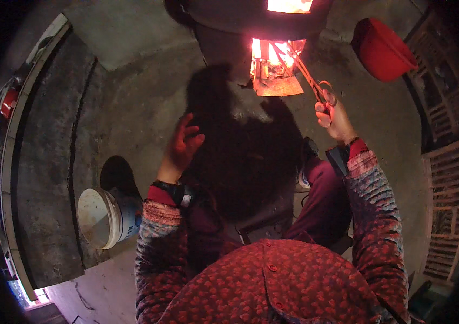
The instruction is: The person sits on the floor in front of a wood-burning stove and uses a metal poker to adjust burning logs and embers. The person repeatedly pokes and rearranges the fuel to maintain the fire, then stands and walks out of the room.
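My right hand is closed around the looped handles of long metal fire tongs. The tongs slant up and left, and their far ends reach into the glowing mouth of a stove, where the glare hides the tips. Flames and burning pieces fill that mouth. A lit metal plate juts out below it. My left hand hovers in front of the stove to the left, fingers apart and slightly curled, holding nothing.
A red plastic basin sits right of the stove. Slatted wooden racks line the right side. At left, a white bucket stands by a low concrete ledge. My knees are bent below my hands.
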`<state>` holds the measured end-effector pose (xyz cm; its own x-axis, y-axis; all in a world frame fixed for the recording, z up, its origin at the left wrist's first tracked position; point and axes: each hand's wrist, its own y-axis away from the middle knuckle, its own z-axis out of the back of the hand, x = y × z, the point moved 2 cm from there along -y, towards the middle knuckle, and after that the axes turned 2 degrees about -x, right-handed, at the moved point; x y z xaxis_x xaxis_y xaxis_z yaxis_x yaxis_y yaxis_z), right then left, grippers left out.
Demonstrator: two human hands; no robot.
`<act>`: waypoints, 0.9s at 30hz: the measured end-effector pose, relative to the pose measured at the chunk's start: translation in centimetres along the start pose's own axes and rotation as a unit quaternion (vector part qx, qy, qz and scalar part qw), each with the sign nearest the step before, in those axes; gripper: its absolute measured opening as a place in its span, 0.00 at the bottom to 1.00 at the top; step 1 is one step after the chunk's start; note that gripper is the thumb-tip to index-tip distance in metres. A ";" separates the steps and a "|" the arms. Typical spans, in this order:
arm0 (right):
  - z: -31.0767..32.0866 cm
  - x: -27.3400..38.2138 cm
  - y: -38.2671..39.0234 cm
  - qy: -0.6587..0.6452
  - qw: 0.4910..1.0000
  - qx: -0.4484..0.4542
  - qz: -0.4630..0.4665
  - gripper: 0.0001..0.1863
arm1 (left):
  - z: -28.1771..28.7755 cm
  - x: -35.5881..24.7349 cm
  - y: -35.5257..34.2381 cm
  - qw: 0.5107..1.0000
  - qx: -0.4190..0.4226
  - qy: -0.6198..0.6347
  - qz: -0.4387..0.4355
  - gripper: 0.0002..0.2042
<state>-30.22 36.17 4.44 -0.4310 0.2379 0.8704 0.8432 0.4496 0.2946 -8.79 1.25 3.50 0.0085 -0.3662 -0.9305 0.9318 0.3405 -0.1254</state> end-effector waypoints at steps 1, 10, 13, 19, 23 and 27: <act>-0.1 0.2 0.6 -0.006 1.000 0.003 -0.003 0.18 | 0.1 -0.1 0.0 1.000 -0.001 -0.004 -0.009 0.31; 1.5 0.6 14.1 -0.037 0.999 0.020 0.017 0.21 | 1.3 -0.8 1.2 0.998 -0.047 0.002 -0.028 0.29; 1.6 -0.5 21.8 -0.201 0.975 0.095 -0.020 0.29 | 1.5 -1.1 1.4 0.997 -0.062 0.052 0.005 0.27; 0.5 -4.4 26.6 -0.330 0.914 0.133 -0.194 0.33 | 1.4 -3.8 4.2 0.994 -0.042 0.087 -0.053 0.27; -1.6 -6.1 24.6 -0.105 0.949 0.053 -0.292 0.13 | 2.0 -4.7 6.3 0.996 -0.033 0.079 -0.018 0.28; -6.0 -6.4 19.3 0.131 0.940 0.158 -0.273 0.08 | 2.5 -3.9 5.3 0.995 -0.044 0.080 -0.033 0.28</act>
<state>-9.29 38.15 6.93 -0.6427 -0.3052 0.7026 0.3628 0.6865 0.6301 -2.94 2.34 7.36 -0.1166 -0.2497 -0.9613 0.8930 0.3973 -0.2115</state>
